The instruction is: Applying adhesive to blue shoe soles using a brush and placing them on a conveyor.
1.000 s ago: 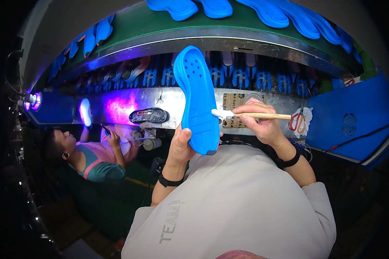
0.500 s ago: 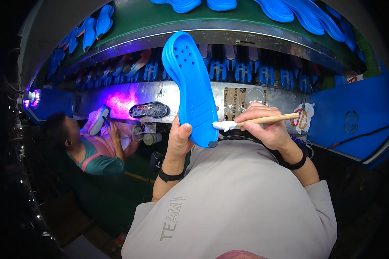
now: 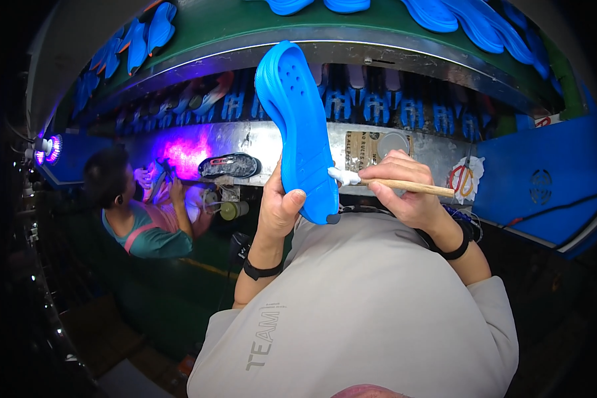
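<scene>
A: Two hands work on one thing here. The left hand has its grip closed round the lower end of a bright blue moulded foam shoe sole, thumb pressed on the face of it, holding it upright and tilted a little to the left.

B: And where is the sole against the long grey metal desk?

A: In front of the desk and above the person's grey shirt, with its top end reaching up over the desk's upper edge.

B: What about the right hand?

A: Just right of the sole, its grip closed on a thin wooden-handled brush. The brush's white tip touches the sole's right edge near the lower end.

B: Anything else around the sole?

A: Left of it, a dark shoe sole lies on the desk under violet light. Farther left and lower, a co-worker in a teal top bends over something. Right of the sole, red-handled scissors hang on the desk's face. Above, more blue soles lie on a green shelf.
</scene>
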